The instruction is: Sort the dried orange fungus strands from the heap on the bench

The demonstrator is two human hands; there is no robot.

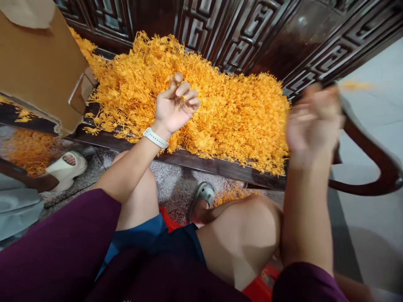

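Observation:
A large heap of orange pieces (245, 121), thin-stemmed with frilly, flower-like heads, is spread along a dark wooden bench (189, 161). Over the middle of the heap is my left hand (178, 105), palm up with its fingers curled. A thin orange stem (201, 110) lies across those fingers. My right hand (315, 119) is raised past the heap's right end. Motion smears its fingers, so what they hold, if anything, is not clear. A blurred orange streak (355, 86) shows just beyond it.
A cardboard box (40, 67) stands at the left end of the bench. Behind the heap rises a carved wooden back (233, 29), with a curved armrest (374, 167) at right. More orange pieces lie on the speckled floor (171, 188). A person's sandalled foot (67, 167) is at left.

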